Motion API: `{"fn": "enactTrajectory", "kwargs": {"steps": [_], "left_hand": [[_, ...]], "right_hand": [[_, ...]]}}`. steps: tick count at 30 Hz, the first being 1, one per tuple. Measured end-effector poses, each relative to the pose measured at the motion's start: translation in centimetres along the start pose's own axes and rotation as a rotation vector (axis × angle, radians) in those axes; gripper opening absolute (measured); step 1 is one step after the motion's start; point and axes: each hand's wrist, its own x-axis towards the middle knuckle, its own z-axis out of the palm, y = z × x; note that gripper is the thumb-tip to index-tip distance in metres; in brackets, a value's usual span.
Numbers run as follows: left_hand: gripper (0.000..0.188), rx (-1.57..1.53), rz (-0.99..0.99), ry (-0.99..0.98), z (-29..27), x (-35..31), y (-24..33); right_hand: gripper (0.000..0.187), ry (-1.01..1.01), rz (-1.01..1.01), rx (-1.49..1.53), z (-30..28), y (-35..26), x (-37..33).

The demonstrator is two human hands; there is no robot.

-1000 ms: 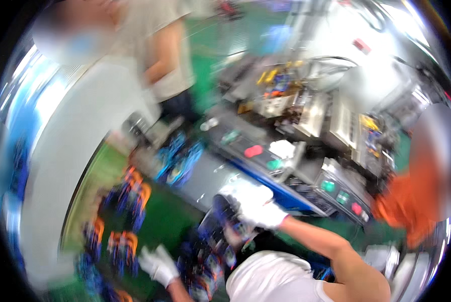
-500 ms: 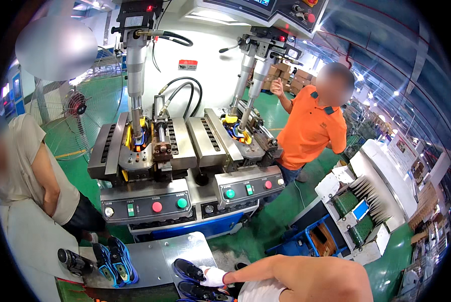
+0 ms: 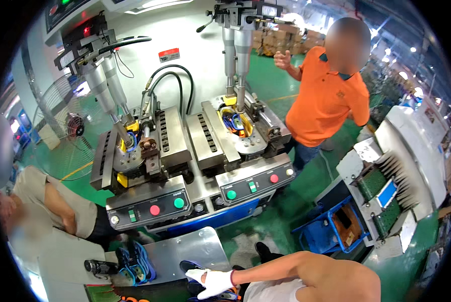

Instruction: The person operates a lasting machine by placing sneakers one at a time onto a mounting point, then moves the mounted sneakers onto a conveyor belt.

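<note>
My right hand (image 3: 213,283), in a white glove, reaches over dark shoes at the near end of the metal tabletop. Its fingers are spread, and nothing shows gripped between them. A dark shoe (image 3: 188,265) with a blue edge lies just beyond the fingers. Another dark shoe is partly hidden under the glove. Farther left on the tabletop stands a pair of blue and black shoes (image 3: 136,264), beside a black bottle (image 3: 100,267) lying on its side. My left hand is out of the picture.
Ahead stands a two-station press machine (image 3: 200,141) with shoes clamped in both stations and button panels (image 3: 147,206) in front. A person in orange (image 3: 326,100) stands at the right, another in beige (image 3: 59,204) at the left. A blue crate (image 3: 331,229) sits beside a brush-lined machine (image 3: 386,196).
My gloved right hand has opened out from a closer hold at the dark shoe, its fingers now spread. The whole view has tilted and shifted.
</note>
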Motion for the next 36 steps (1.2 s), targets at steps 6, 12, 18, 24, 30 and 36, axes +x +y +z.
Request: {"fn": "enactTrajectory", "kwargs": {"steps": [6, 12, 18, 24, 30, 36], "left_hand": [[0.019, -0.423, 0.675, -0.281, 10.5, 7.0, 18.9], [0.037, -0.702, 1.056, -0.604, 14.5, 10.5, 39.8], [0.056, -1.005, 0.589, -0.646, 25.8, 13.3, 54.9], [0.071, -0.603, 0.477, -0.589, 46.4, 17.3, 68.6], [0.088, -0.201, 0.461, -0.507, 57.7, 19.0, 72.6], [0.058, -0.667, 0.160, -0.804, 50.6, 24.6, 71.1]], "right_hand": [[0.067, 0.377, -0.214, -0.249, -4.6, 0.2, -0.7], [0.046, 0.128, 0.522, 0.332, -24.4, 0.3, -12.1], [0.046, 0.925, 0.021, 1.347, -27.3, 9.8, -20.4], [0.026, 1.309, 0.207, 1.222, -29.5, 13.2, -25.6], [0.045, 1.367, 0.284, 1.177, -32.1, 11.5, -28.2], [0.052, 1.356, 0.388, 1.157, -34.4, 14.9, -26.0]]}}
